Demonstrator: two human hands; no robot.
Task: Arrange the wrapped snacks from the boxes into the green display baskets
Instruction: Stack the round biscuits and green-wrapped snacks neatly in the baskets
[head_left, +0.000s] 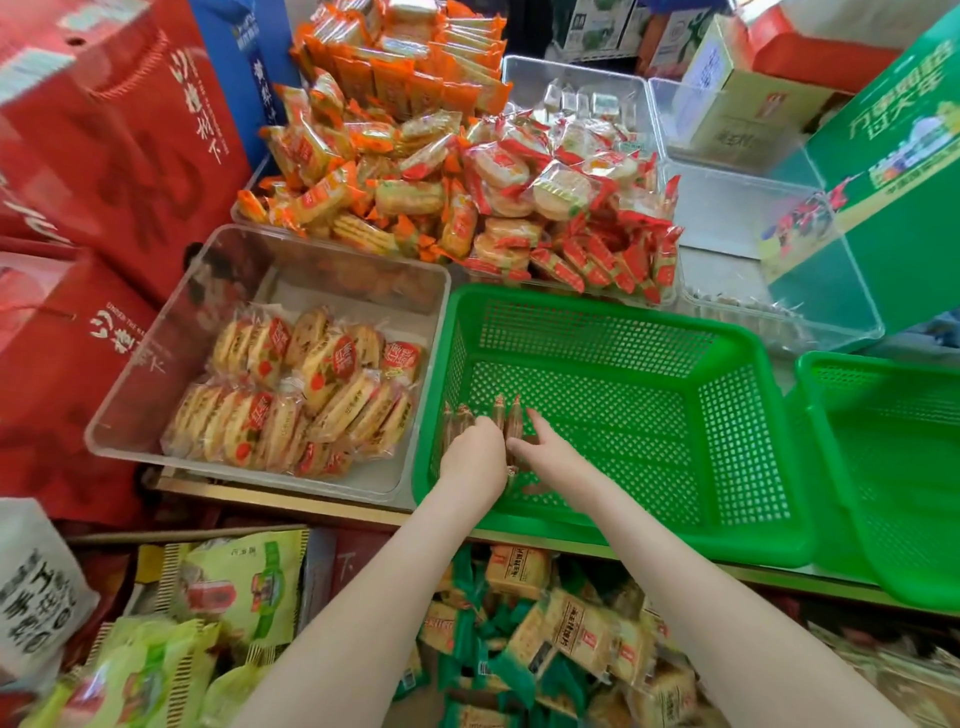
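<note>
Snacks under left grip, in basket

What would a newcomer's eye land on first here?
The bright green basket at centre, mostly bare. In its near-left corner the left hand grips a few wrapped snacks and the right hand touches them. Behind it, orange and red packets lie heaped.

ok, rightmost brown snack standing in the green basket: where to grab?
Pinch the crimped top, coming straight down. The snack stands upright in the near-left corner of the basket, neighbours close on its left, the right hand against its right; only the top stands clear.
</note>
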